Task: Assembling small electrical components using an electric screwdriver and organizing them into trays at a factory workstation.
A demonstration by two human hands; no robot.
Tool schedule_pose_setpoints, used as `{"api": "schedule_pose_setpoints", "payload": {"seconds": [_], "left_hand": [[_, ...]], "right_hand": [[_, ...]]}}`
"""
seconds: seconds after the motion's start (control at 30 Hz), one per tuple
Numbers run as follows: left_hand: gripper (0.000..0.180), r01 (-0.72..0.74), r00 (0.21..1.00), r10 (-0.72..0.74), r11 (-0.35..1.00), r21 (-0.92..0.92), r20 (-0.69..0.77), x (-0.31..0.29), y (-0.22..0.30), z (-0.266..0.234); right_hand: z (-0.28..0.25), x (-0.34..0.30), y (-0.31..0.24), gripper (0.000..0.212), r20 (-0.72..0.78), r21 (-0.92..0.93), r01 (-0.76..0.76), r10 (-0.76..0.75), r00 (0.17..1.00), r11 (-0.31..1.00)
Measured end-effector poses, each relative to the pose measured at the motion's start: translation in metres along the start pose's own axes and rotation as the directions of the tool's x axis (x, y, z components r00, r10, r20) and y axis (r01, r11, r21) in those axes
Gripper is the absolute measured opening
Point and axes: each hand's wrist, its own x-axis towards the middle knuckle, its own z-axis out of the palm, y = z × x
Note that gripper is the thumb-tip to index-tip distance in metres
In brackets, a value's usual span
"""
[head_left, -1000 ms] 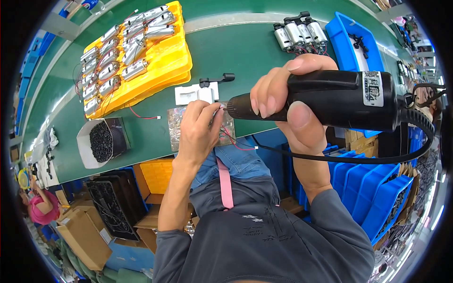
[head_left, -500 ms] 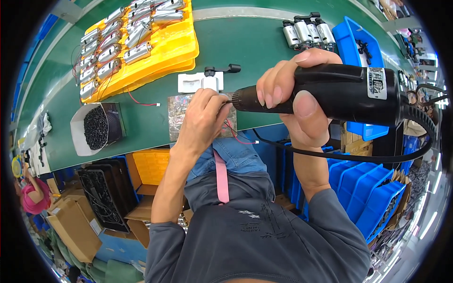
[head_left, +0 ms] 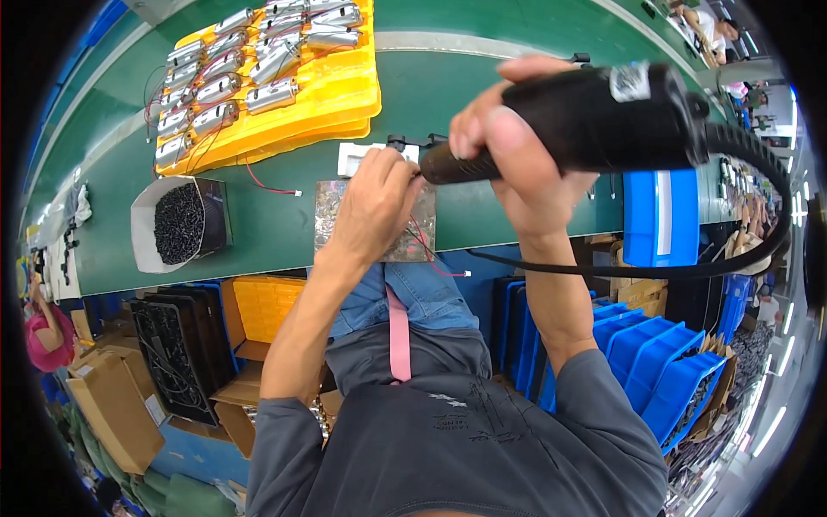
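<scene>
My right hand (head_left: 527,142) is wrapped round a black electric screwdriver (head_left: 586,129), which lies nearly level with its nose toward my left hand (head_left: 372,205). The fingers of that left hand are pinched together right at the screwdriver's tip, and what they hold is hidden. Below them a scuffed metal plate (head_left: 331,202) rests at the bench edge. A thin red and black wire (head_left: 428,245) comes out from under the hand and ends in a small white plug. Just beyond the fingers sits a white fixture (head_left: 351,158) with a black jointed part (head_left: 398,142) on it.
Yellow trays (head_left: 332,95) with several silver motors lie at the far left. An open box of small black screws (head_left: 179,222) stands left of the plate. A blue bin (head_left: 662,215) is at the right, and the screwdriver's thick cable (head_left: 637,270) loops across below my right hand.
The screwdriver's rear end has swung up and a little left, with my right hand turning along. My left hand keeps its pinch at the tip. The whole view has shifted slightly.
</scene>
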Motion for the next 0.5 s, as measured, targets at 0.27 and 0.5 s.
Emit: {"api": "schedule_pose_setpoints", "payload": {"seconds": [0.27, 0.5], "left_hand": [[0.019, 0.169, 0.978, -0.174, 0.984, -0.051, -0.113, 0.016, -0.028, 0.002], [0.022, 0.398, 0.915, -0.403, 0.904, -0.155, -0.002, 0.016, -0.024, 0.001]], "right_hand": [[0.042, 0.048, 0.013, 0.017, -0.073, -0.199, 0.208, -0.226, 0.971, 0.958], [0.034, 0.044, 0.048, 0.019, -0.05, -0.163, 0.211, -0.221, 0.974, 0.964]]}}
